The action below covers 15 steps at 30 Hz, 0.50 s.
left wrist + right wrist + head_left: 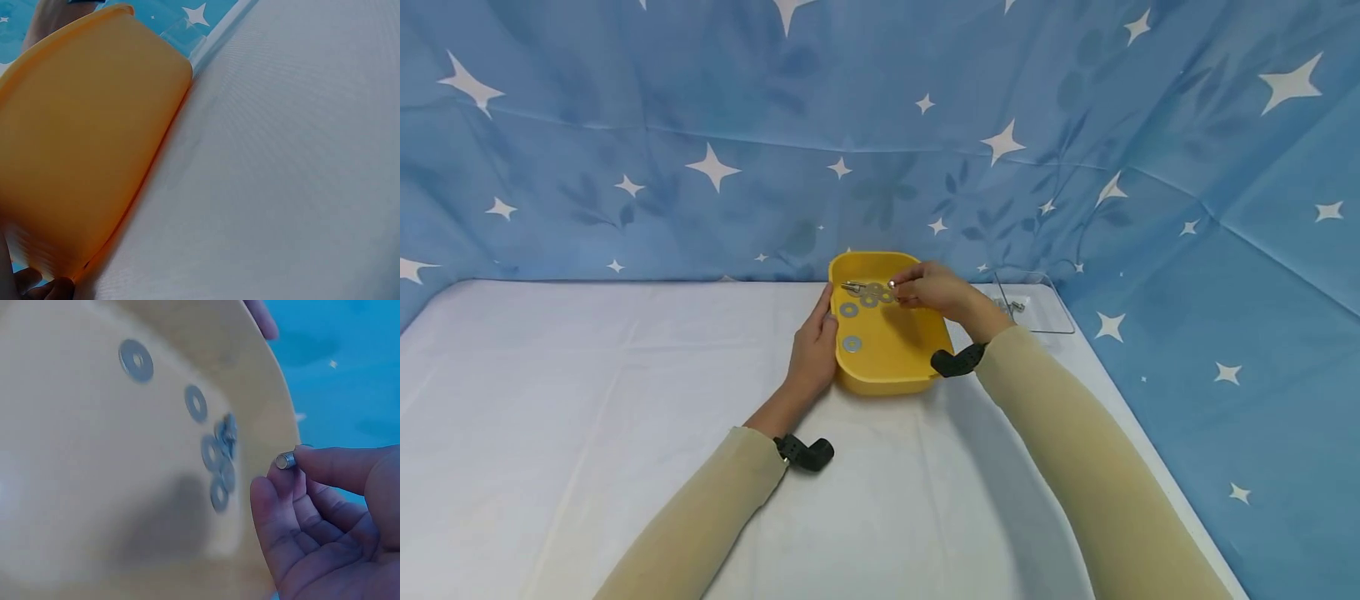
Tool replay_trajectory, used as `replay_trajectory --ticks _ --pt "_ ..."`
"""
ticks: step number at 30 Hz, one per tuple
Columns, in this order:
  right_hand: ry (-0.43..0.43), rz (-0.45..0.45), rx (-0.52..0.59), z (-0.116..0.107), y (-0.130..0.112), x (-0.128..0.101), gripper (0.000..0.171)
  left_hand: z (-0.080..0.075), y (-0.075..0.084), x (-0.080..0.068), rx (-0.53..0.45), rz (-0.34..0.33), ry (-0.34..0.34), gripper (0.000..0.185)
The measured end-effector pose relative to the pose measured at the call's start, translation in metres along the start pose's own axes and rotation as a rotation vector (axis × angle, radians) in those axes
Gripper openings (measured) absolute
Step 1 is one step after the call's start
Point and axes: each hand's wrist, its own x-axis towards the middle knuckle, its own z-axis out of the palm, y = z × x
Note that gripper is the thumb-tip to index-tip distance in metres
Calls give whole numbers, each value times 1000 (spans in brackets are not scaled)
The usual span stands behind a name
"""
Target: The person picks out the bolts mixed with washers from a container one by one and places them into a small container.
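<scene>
Nearest the camera, two beige sleeves w/ black wrist straps reach over a white tablecloth (587, 400); no brand, label or writing readable on anything. Left hand (811, 354) rests against the left side of a yellow tray (887, 367), thumb on the rim, fingers along the outer wall, so a loose hold on the tray. Tray sits on the cloth toward the far edge, near the middle. Right hand (934, 292) hovers over the tray's far right part, thumb & fingertips pinching a small metal bolt (889, 286); grip narrow, closed on that bolt. Flat metal washers (850, 310) lie on the tray floor, one (852, 343) apart nearer the front, the rest clustered by the far wall w/ another bolt (852, 287). Right of the tray, just beyond the right hand, a clear plastic tray (1037, 304) w/ a few small metal bits in it. Behind everything, a blue star-print cloth (880, 133). Left wrist view adds only the tray's outer wall (87, 144) close up, fingertips (44, 289) at its base, the clear tray's corner (182, 34); inside not seen there. Right wrist view shows what the head view can't: bolt (285, 461) end-on, pinched between thumb and forefinger of the right hand (331, 531), washers (219, 469) overlapping by the wall, two (135, 360) lying apart.
</scene>
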Motion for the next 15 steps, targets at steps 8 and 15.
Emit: replay_trajectory --ticks 8,15 --pt "34 18 -22 -35 2 -17 41 0 1 0 11 -7 2 57" --pt "61 27 -62 -66 12 -32 45 0 2 0 13 -24 -8 57"
